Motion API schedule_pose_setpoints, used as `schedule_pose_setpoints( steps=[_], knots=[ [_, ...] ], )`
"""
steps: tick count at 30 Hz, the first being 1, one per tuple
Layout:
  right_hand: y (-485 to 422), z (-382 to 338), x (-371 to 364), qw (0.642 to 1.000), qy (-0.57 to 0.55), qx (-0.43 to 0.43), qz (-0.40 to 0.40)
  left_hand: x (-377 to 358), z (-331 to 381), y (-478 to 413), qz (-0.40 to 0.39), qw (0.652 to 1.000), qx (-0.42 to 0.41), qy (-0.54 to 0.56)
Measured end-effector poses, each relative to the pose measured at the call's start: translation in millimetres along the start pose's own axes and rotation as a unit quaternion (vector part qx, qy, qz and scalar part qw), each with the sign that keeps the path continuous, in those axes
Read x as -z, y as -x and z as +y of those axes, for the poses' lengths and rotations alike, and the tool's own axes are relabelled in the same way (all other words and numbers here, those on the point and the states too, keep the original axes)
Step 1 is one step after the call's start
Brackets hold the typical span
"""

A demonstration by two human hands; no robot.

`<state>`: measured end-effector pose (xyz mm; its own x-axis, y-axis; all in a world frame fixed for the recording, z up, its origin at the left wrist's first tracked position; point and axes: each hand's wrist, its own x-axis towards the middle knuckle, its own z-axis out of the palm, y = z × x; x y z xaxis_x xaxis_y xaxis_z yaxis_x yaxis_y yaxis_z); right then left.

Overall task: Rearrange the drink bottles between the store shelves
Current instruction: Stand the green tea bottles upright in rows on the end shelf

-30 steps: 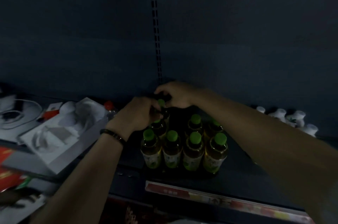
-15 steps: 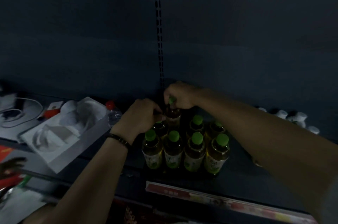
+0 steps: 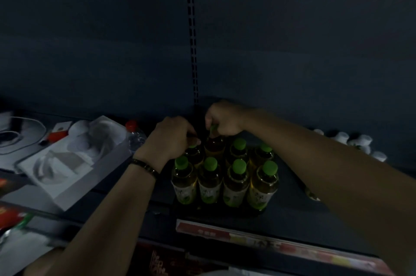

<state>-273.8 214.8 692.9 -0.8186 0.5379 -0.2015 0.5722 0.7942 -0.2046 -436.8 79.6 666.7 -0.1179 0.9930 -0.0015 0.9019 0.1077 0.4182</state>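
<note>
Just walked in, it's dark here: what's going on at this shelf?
A person works on green-capped drink bottles on a dark store shelf. The right hand pinches the cap of a back-row bottle; the left hand holds the cap of the neighbouring bottle. Four front-row bottles stand upright, untouched.

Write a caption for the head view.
Left hand and right hand each pinch a back-row cap among green-capped bottles on a dark shelf.

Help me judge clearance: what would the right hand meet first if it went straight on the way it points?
Probably the shelf's back panel just left of the slotted upright, though depth is unclear; the right hand, gripping a green cap, points left and backward.
</note>
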Motion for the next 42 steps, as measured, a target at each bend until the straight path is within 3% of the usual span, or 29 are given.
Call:
schedule_pose_setpoints(
  steps=[10, 15, 21, 32, 35, 37, 39, 42],
  knots=[
    [11, -12, -4, 0.999, 0.014, 0.009, -0.031, 1, -7, -1, 0.007, 1.0, -0.006, -0.01],
    [20, -18, -4, 0.999, 0.02, 0.019, -0.02, 6, -14, -2, -0.06, 0.998, -0.03, 0.006],
    [25, -22, -5, 0.999, 0.028, 0.028, -0.026, 6, -16, -8, -0.018, 0.996, -0.082, -0.043],
    [25, -30, -8, 0.999, 0.042, -0.003, -0.018, 5, -25, -3, -0.025, 0.996, -0.084, 0.007],
    [27, -32, -8, 0.999, 0.042, -0.018, -0.027, -1, -26, 5, -0.015, 0.994, -0.072, 0.078],
    [31, -32, -8, 0.998, 0.041, -0.025, -0.027, -12, -28, 19, 0.035, 0.988, -0.021, 0.149],
    [41, -30, -9, 0.999, 0.034, -0.04, 0.005, -31, -31, 43, 0.154, 0.967, 0.026, 0.201],
    [76, -37, -21, 0.983, -0.05, -0.051, 0.168, -73, -34, 97, 0.311, 0.894, 0.052, 0.319]
  ],
)
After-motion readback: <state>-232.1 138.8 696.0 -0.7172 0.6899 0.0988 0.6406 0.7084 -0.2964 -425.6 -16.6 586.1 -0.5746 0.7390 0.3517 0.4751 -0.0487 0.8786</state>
